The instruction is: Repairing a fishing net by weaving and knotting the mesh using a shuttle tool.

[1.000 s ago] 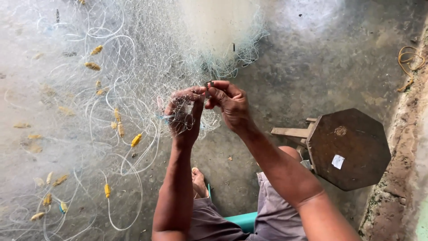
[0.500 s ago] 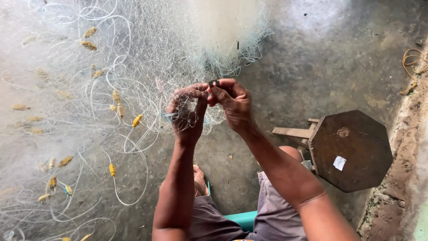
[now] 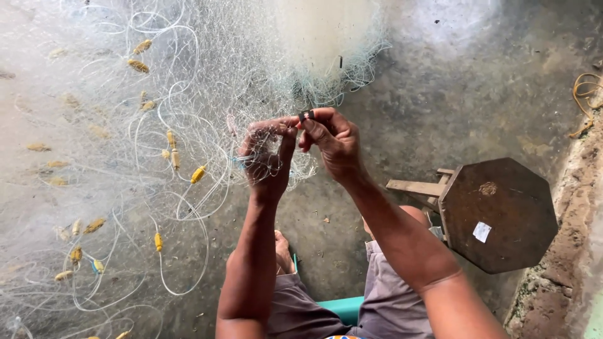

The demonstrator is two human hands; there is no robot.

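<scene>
A fine, pale translucent monofilament fishing net (image 3: 207, 81) spreads over the grey concrete floor (image 3: 452, 81) from about nine o'clock round to twelve, with a bunched fold of it lifted to the middle of the view, where both hands meet. The left hand (image 3: 267, 157) is curled shut around that gathered mesh, threads draped over the knuckles and wrist, while the right hand (image 3: 333, 141) presses thumb and forefinger together on a small dark object (image 3: 306, 115) at the net's edge, possibly a sinker or a mending tool; it is too small to tell. Small yellow oblong floats (image 3: 198, 174) are strung on looping white line (image 3: 182, 251) at seven to ten o'clock of the hands. The net looks very light, limp and slippery, with no stiffness of its own, so it will likely sag, cling and snag on fingers rather than slide freely; the single strands seem thin enough to cut in or break under a sharp tug. A bunched handful gives the surest hold, and the thicker float line is the sturdier place to pull from. At four o'clock stands a dark brown octagonal wooden stool (image 3: 499, 213), well apart from the net, and a coil of yellowish rope (image 3: 584, 94) lies at two o'clock.
</scene>
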